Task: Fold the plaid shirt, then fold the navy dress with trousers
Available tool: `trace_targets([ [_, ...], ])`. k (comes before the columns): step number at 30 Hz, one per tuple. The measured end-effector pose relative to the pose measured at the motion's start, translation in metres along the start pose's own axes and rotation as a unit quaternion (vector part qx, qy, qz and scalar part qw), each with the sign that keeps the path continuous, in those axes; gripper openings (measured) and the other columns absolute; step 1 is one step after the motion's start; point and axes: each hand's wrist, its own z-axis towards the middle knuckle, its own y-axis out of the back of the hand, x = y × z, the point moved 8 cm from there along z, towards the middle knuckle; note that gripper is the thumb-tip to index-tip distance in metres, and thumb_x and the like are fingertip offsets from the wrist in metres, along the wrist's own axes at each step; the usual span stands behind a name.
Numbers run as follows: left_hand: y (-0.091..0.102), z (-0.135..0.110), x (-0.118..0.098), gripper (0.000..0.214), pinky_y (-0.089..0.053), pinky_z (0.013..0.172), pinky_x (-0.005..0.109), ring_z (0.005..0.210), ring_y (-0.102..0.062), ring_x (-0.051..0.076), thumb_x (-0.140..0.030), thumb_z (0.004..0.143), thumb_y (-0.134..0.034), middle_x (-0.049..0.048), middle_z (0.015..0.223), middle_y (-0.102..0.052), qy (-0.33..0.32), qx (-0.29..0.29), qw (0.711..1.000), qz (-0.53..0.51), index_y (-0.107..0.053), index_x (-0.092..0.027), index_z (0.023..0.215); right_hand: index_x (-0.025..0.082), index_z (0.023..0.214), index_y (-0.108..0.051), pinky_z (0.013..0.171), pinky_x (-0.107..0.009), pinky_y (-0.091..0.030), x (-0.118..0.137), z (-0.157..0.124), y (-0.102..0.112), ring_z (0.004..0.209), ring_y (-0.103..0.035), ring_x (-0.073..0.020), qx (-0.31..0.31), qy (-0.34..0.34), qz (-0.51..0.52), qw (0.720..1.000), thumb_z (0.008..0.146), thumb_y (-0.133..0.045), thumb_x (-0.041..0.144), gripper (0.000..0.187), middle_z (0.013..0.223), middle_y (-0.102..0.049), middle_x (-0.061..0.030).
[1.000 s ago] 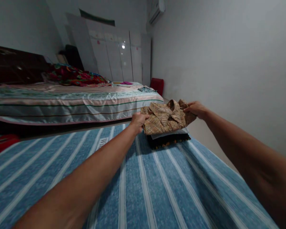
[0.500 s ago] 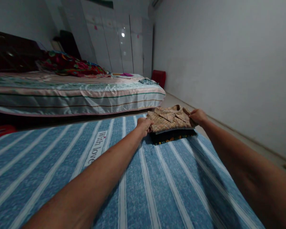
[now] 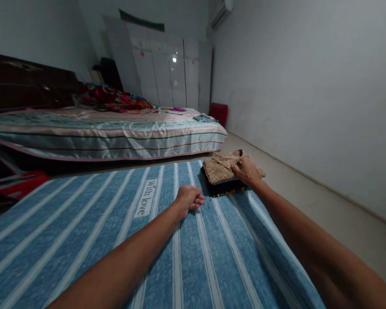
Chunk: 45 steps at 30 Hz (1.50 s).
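Note:
A folded tan checked shirt (image 3: 217,168) lies on top of a dark folded cloth with a flowered edge (image 3: 224,192), near the far edge of the blue striped bedding. On the shirt's right half rests my right hand (image 3: 248,172), its thumb apart from the fingers near the collar; part of the shirt is hidden beneath it. My left hand (image 3: 190,198) is just left of and nearer than the stack, apart from it. Its fingers are loosely curled, and nothing shows in them.
Beyond the striped bedding (image 3: 186,257) stands a bed with a shiny striped cover (image 3: 116,139), a red flowered blanket (image 3: 116,99) bunched on it. A red case (image 3: 218,113) stands by the wall. Red-and-white items (image 3: 22,184) sit at the left.
My left hand has let go of the shirt's left side and drawn back toward me. My right hand has moved left from the shirt's right edge onto its top. The view has tilted up slightly.

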Motion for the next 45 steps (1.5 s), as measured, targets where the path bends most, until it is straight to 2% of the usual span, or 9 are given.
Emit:
trace_targets([
  [4, 0.032, -0.058, 0.023, 0.01, -0.034, 0.031, 0.016, 0.036, -0.055, 0.012, -0.016, 0.064, -0.062, 0.0024, 0.053, -0.063, 0.007, 0.032, 0.998, 0.046, -0.055, -0.014, 0.071, 0.013, 0.118, -0.049, 0.091, -0.038, -0.033, 0.025, -0.048, 0.008, 0.112, -0.046, -0.0288, 0.021, 0.063, -0.005, 0.998, 0.088, -0.046, 0.036, 0.037, 0.12, -0.053, -0.0176],
  [9, 0.083, -0.141, 0.051, 0.02, -0.036, 0.033, 0.018, 0.037, -0.055, 0.012, -0.028, 0.064, -0.059, 0.0007, 0.055, -0.063, -0.013, 0.05, 0.991, 0.127, -0.055, -0.015, 0.079, 0.017, 0.112, -0.055, 0.082, -0.028, -0.039, 0.074, -0.154, 0.006, 0.099, -0.056, -0.0208, 0.114, 0.175, 0.029, 0.978, 0.087, -0.047, 0.027, 0.028, 0.11, -0.061, -0.0104],
  [19, 0.191, -0.316, 0.116, 0.028, -0.036, 0.038, 0.019, 0.039, -0.053, 0.01, -0.036, 0.066, -0.053, -0.0015, 0.058, -0.062, -0.003, -0.065, 0.991, 0.113, -0.056, -0.016, 0.084, 0.021, 0.093, -0.061, 0.072, -0.027, -0.043, 0.17, -0.342, 0.006, 0.083, -0.062, -0.0192, 0.275, 0.3, 0.142, 0.902, 0.086, -0.039, 0.027, 0.024, 0.09, -0.066, -0.0056],
  [24, 0.21, -0.379, 0.157, 0.024, -0.039, 0.042, 0.021, 0.042, -0.056, 0.011, -0.029, 0.067, -0.052, -0.0007, 0.06, -0.063, 0.003, -0.116, 0.991, 0.059, -0.057, -0.015, 0.086, 0.025, 0.092, -0.06, 0.072, -0.028, -0.046, 0.227, -0.419, 0.012, 0.082, -0.061, -0.0191, 0.275, 0.385, 0.222, 0.853, 0.088, -0.037, 0.027, 0.023, 0.092, -0.064, -0.0065],
  [29, 0.211, -0.402, 0.167, 0.023, -0.041, 0.044, 0.02, 0.046, -0.058, 0.01, -0.025, 0.067, -0.051, -0.0015, 0.063, -0.063, -0.029, -0.144, 0.989, -0.004, -0.057, -0.016, 0.088, 0.024, 0.089, -0.06, 0.073, -0.03, -0.049, 0.269, -0.481, 0.016, 0.082, -0.061, -0.019, 0.226, 0.445, 0.262, 0.826, 0.089, -0.037, 0.022, 0.023, 0.092, -0.063, -0.0074],
  [35, 0.208, -0.403, 0.17, 0.02, -0.04, 0.044, 0.02, 0.045, -0.056, 0.009, -0.025, 0.066, -0.055, -0.0036, 0.061, -0.061, -0.04, -0.149, 0.986, -0.062, -0.056, -0.018, 0.085, 0.025, 0.094, -0.062, 0.087, -0.039, -0.048, 0.274, -0.514, 0.009, 0.103, -0.057, -0.0246, 0.11, 0.496, 0.253, 0.823, 0.086, -0.045, 0.021, 0.019, 0.106, -0.063, -0.0084],
  [40, 0.214, -0.417, 0.166, 0.017, -0.038, 0.042, 0.02, 0.043, -0.056, 0.011, -0.026, 0.069, -0.053, -0.001, 0.06, -0.061, -0.058, -0.18, 0.98, -0.066, -0.057, -0.017, 0.083, 0.024, 0.099, -0.062, 0.087, -0.038, -0.049, 0.263, -0.51, 0.001, 0.102, -0.059, -0.0228, 0.1, 0.498, 0.272, 0.818, 0.088, -0.048, 0.026, 0.018, 0.107, -0.064, -0.0089],
  [42, 0.229, -0.434, 0.155, 0.016, -0.04, 0.043, 0.021, 0.044, -0.057, 0.011, -0.028, 0.072, -0.051, 0.0006, 0.062, -0.063, -0.079, -0.213, 0.973, -0.039, -0.058, -0.017, 0.082, 0.024, 0.102, -0.062, 0.087, -0.038, -0.05, 0.261, -0.51, -0.001, 0.103, -0.059, -0.0231, 0.1, 0.499, 0.273, 0.816, 0.088, -0.049, 0.027, 0.019, 0.108, -0.064, -0.0089],
  [45, 0.282, -0.477, 0.13, 0.019, -0.047, 0.053, 0.023, 0.052, -0.061, 0.012, -0.03, 0.075, -0.053, 0.0019, 0.069, -0.066, -0.132, -0.318, 0.938, 0.049, -0.062, -0.018, 0.086, 0.024, 0.103, -0.062, 0.09, -0.042, -0.048, 0.259, -0.509, -0.003, 0.105, -0.058, -0.0245, 0.104, 0.477, 0.274, 0.829, 0.089, -0.047, 0.029, 0.021, 0.11, -0.063, -0.0097],
])
